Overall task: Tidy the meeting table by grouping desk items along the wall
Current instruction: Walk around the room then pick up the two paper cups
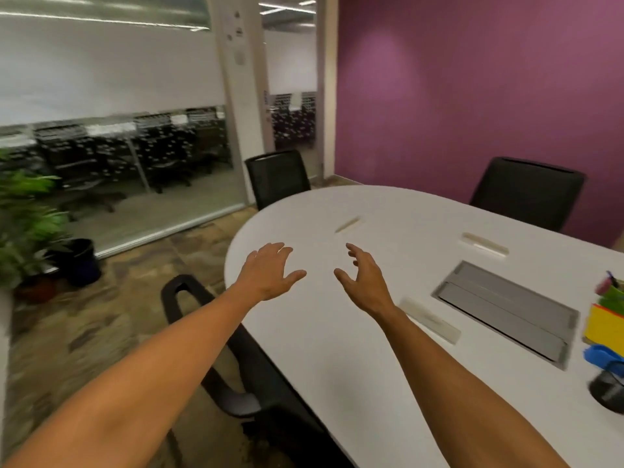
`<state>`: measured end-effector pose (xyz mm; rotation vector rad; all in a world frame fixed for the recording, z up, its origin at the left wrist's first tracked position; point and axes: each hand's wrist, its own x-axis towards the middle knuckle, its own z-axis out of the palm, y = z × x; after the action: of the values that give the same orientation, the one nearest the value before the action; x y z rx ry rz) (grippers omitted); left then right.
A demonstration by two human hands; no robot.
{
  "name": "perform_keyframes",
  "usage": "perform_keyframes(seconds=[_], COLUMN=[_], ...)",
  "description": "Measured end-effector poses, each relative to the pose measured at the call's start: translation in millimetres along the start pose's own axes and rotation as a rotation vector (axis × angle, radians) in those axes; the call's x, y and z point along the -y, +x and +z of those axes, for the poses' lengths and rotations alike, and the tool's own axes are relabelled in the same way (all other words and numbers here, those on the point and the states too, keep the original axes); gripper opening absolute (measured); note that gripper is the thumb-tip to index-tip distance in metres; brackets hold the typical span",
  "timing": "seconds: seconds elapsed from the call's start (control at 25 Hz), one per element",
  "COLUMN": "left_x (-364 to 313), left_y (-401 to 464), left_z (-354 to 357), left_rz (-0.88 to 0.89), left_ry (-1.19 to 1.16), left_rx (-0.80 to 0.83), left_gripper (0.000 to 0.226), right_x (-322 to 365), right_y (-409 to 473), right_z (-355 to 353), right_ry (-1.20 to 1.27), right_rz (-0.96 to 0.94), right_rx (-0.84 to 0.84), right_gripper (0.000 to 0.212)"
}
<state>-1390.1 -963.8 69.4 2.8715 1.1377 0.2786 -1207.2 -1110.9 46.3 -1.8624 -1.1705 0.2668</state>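
A white oval meeting table (pixel 337 332) fills the right half of the view. My left hand (pixel 268 273) and my right hand (pixel 363 282) hover side by side over its near end, fingers spread, holding nothing. Three pale flat strips lie on the top: one (pixel 347 224) beyond my hands, one (pixel 484 244) farther right, one (pixel 430 319) just right of my right wrist. At the right edge sit a yellow pad (pixel 604 324), a blue item (pixel 602 356), a dark round holder (pixel 607 391) and a green pen cup (pixel 613 292). The image is blurred.
A grey cable hatch (pixel 506 309) is set into the table. Black chairs stand at the far end (pixel 277 177), by the purple wall (pixel 526 192), and at the near edge (pixel 236 359). A potted plant (pixel 27 224) and dark bin (pixel 81 261) sit left by the glass wall.
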Motion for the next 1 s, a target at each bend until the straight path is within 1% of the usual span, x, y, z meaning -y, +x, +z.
perform_keyframes(seconds=[0.08,0.12,0.16,0.24,0.28,0.32,0.36,0.48,0.56,0.6,0.64,0.68,0.76,0.8,0.84,1.0], left_x=[31.1,57.1,60.3,104.1,120.6,151.6,158.9,233.8,287.4,320.9,322.3,344.6,395.5,431.5,436.5,524.5], left_y=[-23.2,-37.0,-38.9,-62.3,-70.2,-82.0,-85.0,-102.3,-107.7,-107.5,-107.8,-103.9,-95.2,-88.5,-87.3,-72.8], left_z=[-17.2,-28.3,-31.6,-41.2,-44.5,-49.7,-48.5,-45.1,-37.6,-35.5,-33.9,-32.4,-28.2,-30.4,-31.4,-39.3], left_rz=[-0.092,-0.147,-0.155,-0.237,-0.273,-0.327,-0.346,-0.46,-0.535,-0.556,-0.559,-0.562,-0.581,-0.584,-0.575,-0.591], left_ry=[0.009,0.008,-0.013,-0.024,-0.028,-0.016,-0.021,-0.025,-0.016,-0.007,-0.003,-0.011,-0.031,-0.033,-0.028,-0.027], left_rx=[-0.054,-0.081,-0.096,-0.16,-0.179,-0.189,-0.188,-0.218,-0.267,-0.286,-0.304,-0.308,-0.309,-0.305,-0.31,-0.31], left_gripper=[0.078,0.077,0.075,0.072,0.073,0.075,0.077,0.081,0.082,0.082,0.082,0.083,0.085,0.085,0.086,0.087], right_x=[31.2,53.0,56.3,93.8,105.6,126.1,128.7,167.2,193.4,210.5,213.3,225.6,252.2,271.6,274.6,327.3], right_y=[8.2,15.9,18.9,24.7,27.2,33.1,32.5,41.7,57.2,69.3,71.9,83.3,105.5,121.5,124.9,170.2], right_z=[29.0,52.0,57.0,97.9,115.4,143.3,147.5,213.4,261.3,291.7,292.5,314.1,363.3,392.4,394.2,467.7], right_ry=[0.018,0.021,0.042,0.067,0.064,0.07,0.08,0.082,0.07,0.068,0.068,0.059,0.034,0.02,0.006,-0.073], right_rz=[-0.075,-0.112,-0.123,-0.193,-0.22,-0.258,-0.277,-0.346,-0.379,-0.386,-0.378,-0.379,-0.374,-0.376,-0.382,-0.454], right_rx=[0.079,0.115,0.103,0.187,0.225,0.272,0.277,0.352,0.398,0.408,0.408,0.406,0.429,0.442,0.441,0.453], right_gripper=[0.063,0.063,0.063,0.063,0.063,0.063,0.064,0.065,0.067,0.067,0.068,0.069,0.071,0.072,0.074,0.081])
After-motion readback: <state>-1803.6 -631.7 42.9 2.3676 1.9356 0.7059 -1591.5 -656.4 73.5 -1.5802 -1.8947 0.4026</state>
